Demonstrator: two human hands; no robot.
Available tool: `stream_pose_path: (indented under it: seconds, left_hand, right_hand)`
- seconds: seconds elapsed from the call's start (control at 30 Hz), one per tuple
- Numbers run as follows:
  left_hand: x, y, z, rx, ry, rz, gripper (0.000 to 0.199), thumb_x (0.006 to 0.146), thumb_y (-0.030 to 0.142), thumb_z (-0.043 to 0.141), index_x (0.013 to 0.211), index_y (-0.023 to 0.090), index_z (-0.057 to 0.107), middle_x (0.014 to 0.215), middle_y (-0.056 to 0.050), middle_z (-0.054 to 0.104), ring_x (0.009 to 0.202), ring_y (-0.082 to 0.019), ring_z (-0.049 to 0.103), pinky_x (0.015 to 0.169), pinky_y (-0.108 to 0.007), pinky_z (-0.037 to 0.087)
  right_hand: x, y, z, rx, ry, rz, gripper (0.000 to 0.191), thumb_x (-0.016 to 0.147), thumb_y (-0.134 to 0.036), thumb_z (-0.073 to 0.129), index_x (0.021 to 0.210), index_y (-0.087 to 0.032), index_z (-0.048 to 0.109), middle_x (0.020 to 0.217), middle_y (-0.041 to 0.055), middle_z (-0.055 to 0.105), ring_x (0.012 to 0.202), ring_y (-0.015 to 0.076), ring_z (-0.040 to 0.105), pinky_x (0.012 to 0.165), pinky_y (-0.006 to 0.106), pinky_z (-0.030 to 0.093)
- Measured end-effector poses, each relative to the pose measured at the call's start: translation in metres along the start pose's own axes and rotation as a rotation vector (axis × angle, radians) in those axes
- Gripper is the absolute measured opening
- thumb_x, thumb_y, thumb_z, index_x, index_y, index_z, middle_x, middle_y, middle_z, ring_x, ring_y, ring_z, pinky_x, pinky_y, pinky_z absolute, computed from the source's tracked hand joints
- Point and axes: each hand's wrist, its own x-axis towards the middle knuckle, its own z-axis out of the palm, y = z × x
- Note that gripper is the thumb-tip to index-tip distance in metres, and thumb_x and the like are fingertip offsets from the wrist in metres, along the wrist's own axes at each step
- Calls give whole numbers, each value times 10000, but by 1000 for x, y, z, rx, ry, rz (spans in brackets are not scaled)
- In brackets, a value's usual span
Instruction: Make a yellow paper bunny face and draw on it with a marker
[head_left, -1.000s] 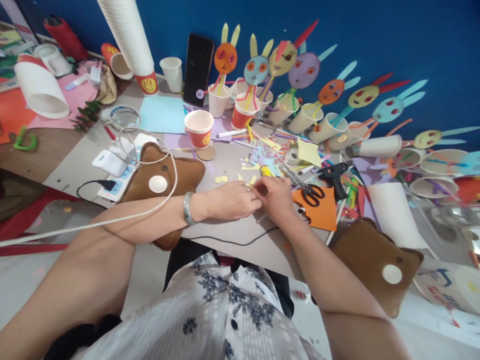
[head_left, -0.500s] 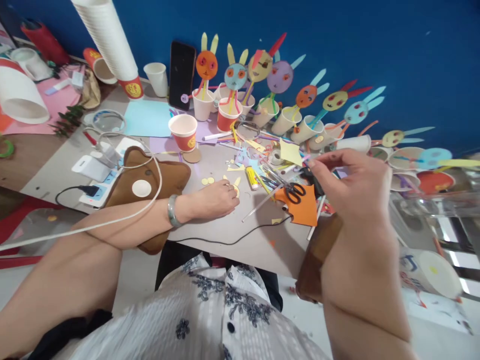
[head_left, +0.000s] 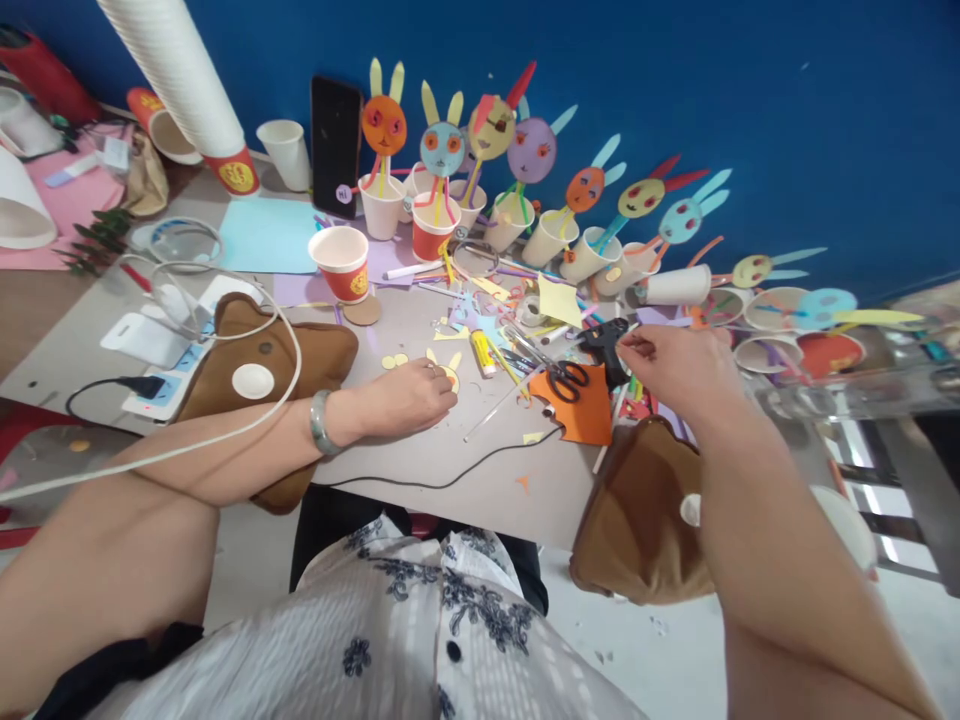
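Against the blue wall (head_left: 675, 70), rabbit faces (head_left: 384, 128) stand assembled in paper cups (head_left: 381, 212); one yellow rabbit cutout (head_left: 453, 377) lies flat on our table (head_left: 420, 458), uncupped, partly under our left hand (head_left: 405, 402), fingers curled. Our right hand (head_left: 686, 372) pinches beside the glue gun (head_left: 604, 343); we cannot tell whether it grips anything. One round label (head_left: 343, 195) reads "Hi."
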Motion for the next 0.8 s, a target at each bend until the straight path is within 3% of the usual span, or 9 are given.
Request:
stream_pose_path:
  seconds: [0.13,0.3,0.47,0.6,0.8]
  left_hand:
    - [-2,2,3,-17,5,-9,203,1001,166,509,857,159,652,884,-92,695,829,-219,620,785,-376,470]
    - [-7,4,11,-24,-2,-42,139,999,194,532,902,176,631,961,-91,666,925,-237,594,797,-376,471]
    - [-8,7,17,-83,20,-86,132,977,169,562,855,186,610,935,-72,641,942,-224,571,820,-361,481]
    - [-6,10,12,-126,8,-161,177,992,161,549,825,189,602,913,-52,635,931,-212,561,876,-367,476]
    - [-7,10,11,-125,66,-142,155,988,155,554,859,169,640,911,-55,654,925,-210,566,869,-361,472]
  right_hand:
    - [22,-1,-13,-56,-111,9,267,937,-311,558,1042,-174,762,942,127,798,959,296,699,944,433,373]
    - [85,-6,-24,-82,-105,-149,268,933,-286,591,1086,-145,761,948,143,786,935,299,683,815,389,381]
    - [136,-25,-28,-100,-376,-372,224,901,-263,636,1038,-168,785,937,103,777,886,259,676,722,333,396]
    - [143,-34,-34,-198,-536,-493,142,837,-220,662,883,-211,796,913,97,767,876,278,688,694,337,416]
    - [133,-9,-42,-273,-638,-391,167,831,-205,625,870,-198,786,950,148,764,877,294,684,701,352,428]
